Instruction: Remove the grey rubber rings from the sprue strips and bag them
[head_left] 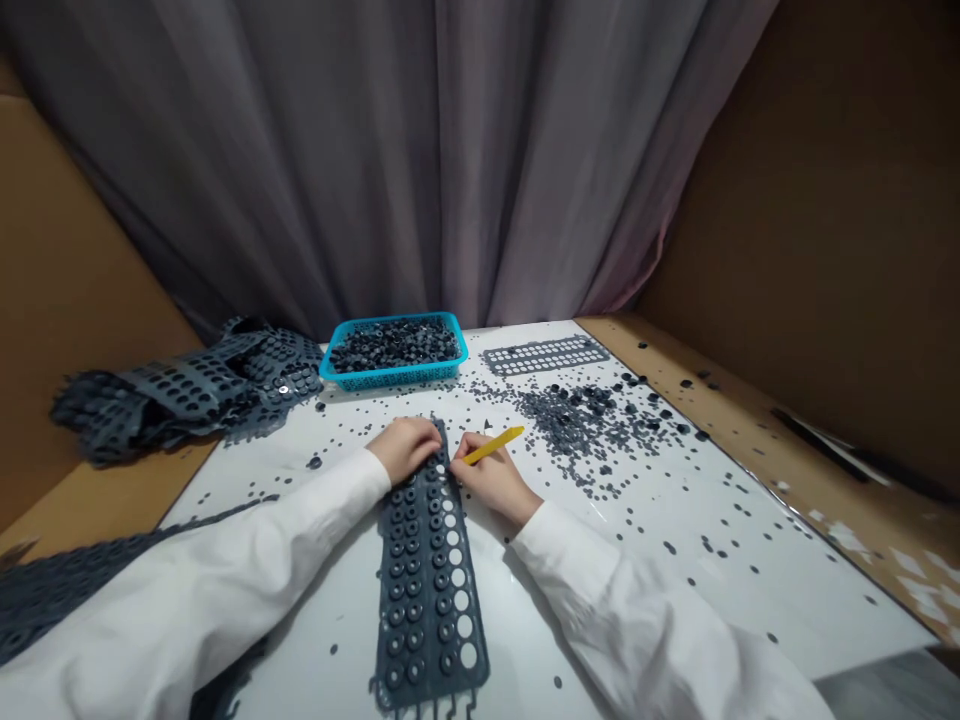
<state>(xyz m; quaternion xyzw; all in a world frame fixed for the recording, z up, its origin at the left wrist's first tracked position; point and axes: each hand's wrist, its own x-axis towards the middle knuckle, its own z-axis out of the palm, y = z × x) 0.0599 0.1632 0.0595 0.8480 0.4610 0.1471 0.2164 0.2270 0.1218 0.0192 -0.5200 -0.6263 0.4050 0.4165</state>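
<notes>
A dark grey rubber sheet (427,590) studded with round pieces lies lengthwise on the white board in front of me; its right column shows several empty holes. My left hand (407,447) rests curled on the sheet's far end, pressing it down. My right hand (491,480) is closed on a yellow stick (495,445), whose tip meets the sheet's far right edge. Both arms wear white sleeves.
A blue basket (395,374) full of small dark round pieces stands at the back. Loose pieces (592,420) are scattered to the right. An emptied sheet (545,354) lies behind them. Spent sheets (187,390) pile up at the left. Cardboard walls and a grey curtain enclose the table.
</notes>
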